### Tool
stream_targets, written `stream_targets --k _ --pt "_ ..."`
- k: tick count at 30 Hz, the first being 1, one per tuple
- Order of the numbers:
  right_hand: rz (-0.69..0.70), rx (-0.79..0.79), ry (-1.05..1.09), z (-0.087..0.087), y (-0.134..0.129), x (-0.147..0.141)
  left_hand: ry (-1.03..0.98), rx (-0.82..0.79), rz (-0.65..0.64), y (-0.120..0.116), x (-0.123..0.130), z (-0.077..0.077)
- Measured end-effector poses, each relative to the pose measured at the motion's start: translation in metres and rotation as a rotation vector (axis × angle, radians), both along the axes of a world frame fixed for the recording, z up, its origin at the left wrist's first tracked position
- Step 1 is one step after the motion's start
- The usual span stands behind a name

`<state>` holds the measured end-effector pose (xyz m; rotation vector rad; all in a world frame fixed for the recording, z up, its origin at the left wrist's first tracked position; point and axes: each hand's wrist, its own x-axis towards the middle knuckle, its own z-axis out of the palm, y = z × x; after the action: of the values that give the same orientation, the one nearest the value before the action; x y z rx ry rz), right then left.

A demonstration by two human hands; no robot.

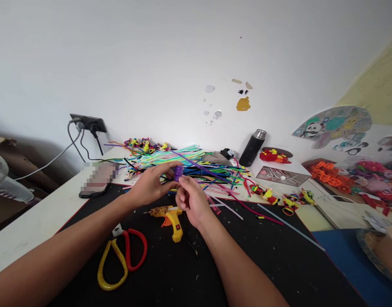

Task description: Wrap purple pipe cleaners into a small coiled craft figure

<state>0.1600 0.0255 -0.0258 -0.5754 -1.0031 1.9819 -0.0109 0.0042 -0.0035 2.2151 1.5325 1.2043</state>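
Between my two hands is a purple pipe cleaner coil (178, 172), wound in tight turns, with a straight tail running up and left. My left hand (152, 183) pinches the coil from its left side. Fingers curled, my right hand (193, 198) grips its lower right edge with thumb and fingertip. Just below the hands lies a yellow hot glue gun (172, 221), nozzle to the left. Scissors (128, 256) with one red and one yellow handle rest beneath my left forearm, their blades mostly hidden. Behind the hands spreads a heap of coloured pipe cleaners (211, 171).
A black bottle (253, 148) leans by a white box (280, 170) at the back right. Small pipe cleaner figures (291, 204) lie on the right of the black mat (259, 251). A phone (99, 179) sits at left, near a wall power strip (88, 123) with cables.
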Motion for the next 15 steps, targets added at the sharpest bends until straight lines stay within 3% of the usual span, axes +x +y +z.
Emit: stream_targets --k 15 --pt "-0.008 0.007 -0.012 -0.0016 0.0005 -0.0009 -0.044 -0.023 0.001 0.0007 0.0009 0.0041"
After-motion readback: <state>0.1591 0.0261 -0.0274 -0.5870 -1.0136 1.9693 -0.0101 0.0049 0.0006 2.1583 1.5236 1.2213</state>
